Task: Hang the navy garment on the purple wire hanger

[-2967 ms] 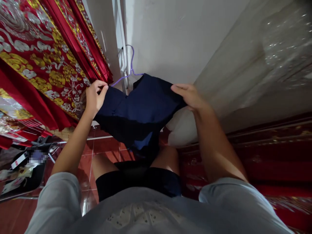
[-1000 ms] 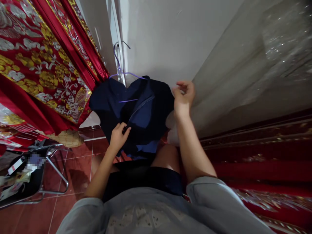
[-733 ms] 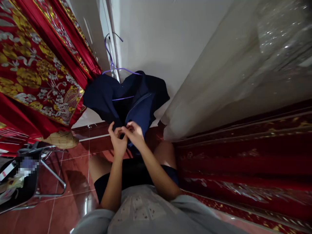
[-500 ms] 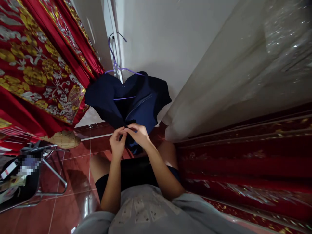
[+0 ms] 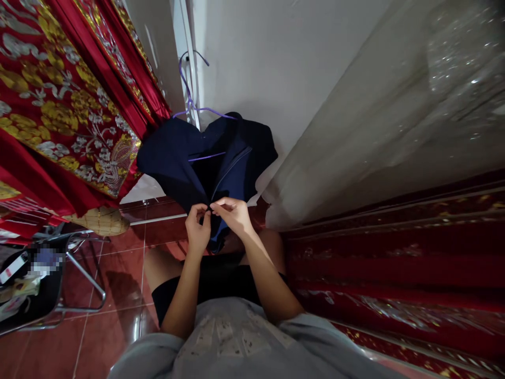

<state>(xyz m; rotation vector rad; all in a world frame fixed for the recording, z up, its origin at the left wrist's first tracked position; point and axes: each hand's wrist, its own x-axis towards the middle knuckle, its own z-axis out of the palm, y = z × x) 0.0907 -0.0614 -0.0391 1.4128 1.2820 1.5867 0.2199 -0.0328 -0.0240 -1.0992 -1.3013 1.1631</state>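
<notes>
Navy-blue cloth, a garment, hangs on a purple hanger against the white wall. The left hand and right hand meet at its front opening, each pinching an edge of the fabric.

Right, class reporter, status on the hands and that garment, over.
Left hand and right hand pinch the front opening of the dark navy fabric garment. Garment hangs on thin purple wire hanger. Nothing in the way.

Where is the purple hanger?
The purple hanger hangs at the upper middle of the head view, hooked by the white door frame, just right of the red curtain, with the dark blue garment on it.
</notes>
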